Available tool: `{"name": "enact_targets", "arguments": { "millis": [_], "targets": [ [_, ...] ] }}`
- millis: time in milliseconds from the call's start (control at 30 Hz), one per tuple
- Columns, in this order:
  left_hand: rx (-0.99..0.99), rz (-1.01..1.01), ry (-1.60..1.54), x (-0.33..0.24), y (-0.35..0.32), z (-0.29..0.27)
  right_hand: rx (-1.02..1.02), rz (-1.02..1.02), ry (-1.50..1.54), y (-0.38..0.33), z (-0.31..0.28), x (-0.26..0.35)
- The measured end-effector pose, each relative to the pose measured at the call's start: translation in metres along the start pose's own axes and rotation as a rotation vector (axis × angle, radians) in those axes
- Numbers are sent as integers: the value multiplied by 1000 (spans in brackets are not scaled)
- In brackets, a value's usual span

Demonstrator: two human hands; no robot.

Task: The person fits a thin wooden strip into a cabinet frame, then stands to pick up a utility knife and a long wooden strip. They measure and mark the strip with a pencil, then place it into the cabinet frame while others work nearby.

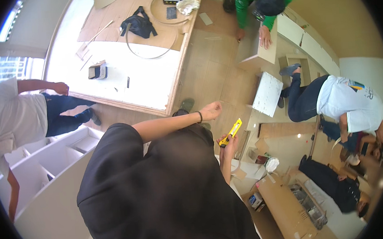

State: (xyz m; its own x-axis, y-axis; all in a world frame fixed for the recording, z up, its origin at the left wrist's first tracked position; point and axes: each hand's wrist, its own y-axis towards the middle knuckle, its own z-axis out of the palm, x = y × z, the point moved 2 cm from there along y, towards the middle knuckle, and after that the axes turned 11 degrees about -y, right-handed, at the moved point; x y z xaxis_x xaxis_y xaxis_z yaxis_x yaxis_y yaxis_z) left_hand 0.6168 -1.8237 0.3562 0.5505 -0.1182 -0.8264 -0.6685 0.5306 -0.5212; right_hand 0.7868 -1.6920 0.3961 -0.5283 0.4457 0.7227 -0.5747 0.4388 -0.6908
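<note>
A yellow utility knife [231, 132] with a dark end is gripped in my right hand [231, 145], its body slanting up and to the right. I cannot make out a bare blade on it. My left hand [211, 111], with a dark band at the wrist, is held in front of me to the left of the knife and apart from it. Its fingers are curled in, and nothing shows between them. Both hands are in the air above the wooden-looking floor [206, 70].
A large white-topped worktable [141, 87] with cardboard, a black bag [138, 24] and tools stands ahead left. White shelving [62, 158] is at my left. Ahead right, a person in green [265, 1] handles a panel box [259, 49]. Other people and a carton [284, 206] are on the right.
</note>
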Motion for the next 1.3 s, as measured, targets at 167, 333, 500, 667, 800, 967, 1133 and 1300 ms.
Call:
{"name": "enact_targets", "arguments": {
  "millis": [167,333,500,667,800,967,1133,1300],
  "targets": [
    [-71,101,193,4,5,-19,-5,7,-113,-7,-17,-1],
    [12,-46,128,-1,5,-8,72,-65,-233,-19,-33,9],
    [155,-254,88,-13,-13,39,196,-136,-270,8,-17,28],
    [119,-155,-303,-31,-30,64,389,-207,-300,35,17,54],
    [12,-114,-487,-56,-26,55,472,-290,-231,43,42,75],
    [-46,-75,-467,-77,-2,23,546,-269,-293,69,76,95],
    [-126,-122,-449,-95,52,-31,479,-286,-593,124,141,116],
    [-266,-179,-415,-79,116,-99,494,-569,-959,165,218,132]
  ]
}}
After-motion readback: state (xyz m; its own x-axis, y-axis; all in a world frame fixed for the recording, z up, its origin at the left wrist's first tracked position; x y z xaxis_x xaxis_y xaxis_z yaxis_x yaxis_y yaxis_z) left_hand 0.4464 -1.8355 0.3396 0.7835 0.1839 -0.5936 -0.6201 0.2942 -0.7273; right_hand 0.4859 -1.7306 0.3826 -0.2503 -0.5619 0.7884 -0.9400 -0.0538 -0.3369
